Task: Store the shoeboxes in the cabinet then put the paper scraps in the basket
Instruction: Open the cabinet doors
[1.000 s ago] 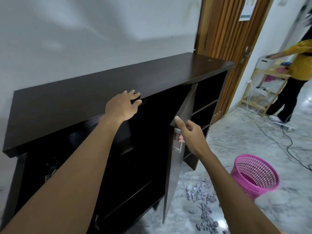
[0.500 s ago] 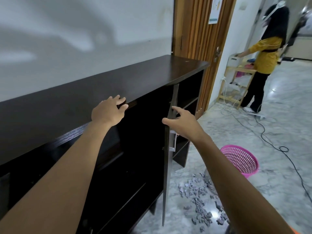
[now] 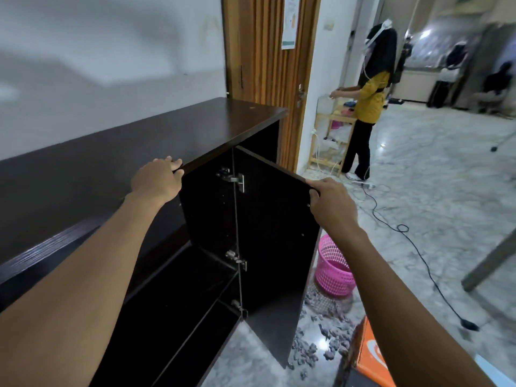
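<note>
Both hands were on the cabinet (image 3: pixel 139 152). The left hand (image 3: pixel 157 178) had its fingers hooked over the front edge of the top panel. The right hand (image 3: pixel 332 203) clasped the upper outer corner of the door (image 3: pixel 273 219), fingers over the top edge and thumb against the inner face. Neither hand carried anything loose. The door stood swung well out on its hinges (image 3: pixel 234 178), showing dark shelves (image 3: pixel 195 275) with nothing I could make out on them. From where I stood, only a corner of an orange shoebox (image 3: pixel 374 356) showed, low at the person's right side and well apart from the opening; how many boxes there were I could not tell. I judged it light, stiff cardboard that would dent if squeezed, with a lid likely to lift free, so it would be best taken with both hands on the long sides or under the base. The paper scraps (image 3: pixel 304 350) lay scattered on the floor (image 3: pixel 418 191) beyond the door's foot, some just beside the pink basket (image 3: pixel 332 272). They looked small and featherlight, more easily gathered in handfuls than picked up singly.
</note>
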Demonstrator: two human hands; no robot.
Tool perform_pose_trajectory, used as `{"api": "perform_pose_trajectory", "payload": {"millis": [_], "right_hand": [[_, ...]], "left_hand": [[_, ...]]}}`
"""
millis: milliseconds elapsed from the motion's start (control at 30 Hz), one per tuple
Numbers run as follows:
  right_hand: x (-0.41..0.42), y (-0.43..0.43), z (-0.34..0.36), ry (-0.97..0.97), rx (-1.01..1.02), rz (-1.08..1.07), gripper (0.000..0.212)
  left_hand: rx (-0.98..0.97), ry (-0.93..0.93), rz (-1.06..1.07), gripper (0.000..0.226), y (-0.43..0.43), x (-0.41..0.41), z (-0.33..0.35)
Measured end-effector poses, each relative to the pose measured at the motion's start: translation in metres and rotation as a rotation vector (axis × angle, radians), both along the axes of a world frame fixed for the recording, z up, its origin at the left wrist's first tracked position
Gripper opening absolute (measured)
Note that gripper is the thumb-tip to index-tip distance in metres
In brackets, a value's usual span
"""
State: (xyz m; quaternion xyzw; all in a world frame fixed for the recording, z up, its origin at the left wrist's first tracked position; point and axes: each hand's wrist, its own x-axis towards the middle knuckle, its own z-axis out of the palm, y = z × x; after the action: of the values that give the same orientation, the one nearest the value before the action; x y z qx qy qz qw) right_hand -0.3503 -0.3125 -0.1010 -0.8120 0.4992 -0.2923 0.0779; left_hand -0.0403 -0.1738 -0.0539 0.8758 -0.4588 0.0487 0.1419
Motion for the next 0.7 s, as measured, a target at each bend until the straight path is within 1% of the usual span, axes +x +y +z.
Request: {"api": "perform_pose_trajectory", "payload": {"millis": [67, 133, 267, 333, 567, 700], "right_hand": [[0.002, -0.004, -0.004, 0.107, -0.064, -0.109, 0.044], [0.006, -0.009, -0.012, 0.179, -0.097, -0.169, 0.054], [0.011, -0.02, -0.031, 0.217, -0.125, -0.212, 0.079], [0.013, -0.031, -0.037, 0.222, -0.122, -0.216, 0.086], [0.009, -0.068, -0.04, 0.08, -0.054, -0.148, 0.09], [0.007, -0.073, -0.042, 0.063, -0.056, -0.121, 0.091]], "left_hand": [[-0.008, 0.001, -0.01, 0.043, -0.018, -0.001, 0.001], [-0.018, 0.019, -0.014, 0.043, -0.032, 0.0, 0.001], [-0.038, 0.031, -0.012, 0.043, -0.048, 0.0, -0.001], [-0.056, 0.032, 0.006, 0.043, -0.05, -0.001, -0.003], [-0.058, 0.02, 0.038, 0.043, -0.051, 0.001, -0.006], [-0.053, 0.005, 0.035, 0.043, -0.051, 0.005, -0.01]]}}
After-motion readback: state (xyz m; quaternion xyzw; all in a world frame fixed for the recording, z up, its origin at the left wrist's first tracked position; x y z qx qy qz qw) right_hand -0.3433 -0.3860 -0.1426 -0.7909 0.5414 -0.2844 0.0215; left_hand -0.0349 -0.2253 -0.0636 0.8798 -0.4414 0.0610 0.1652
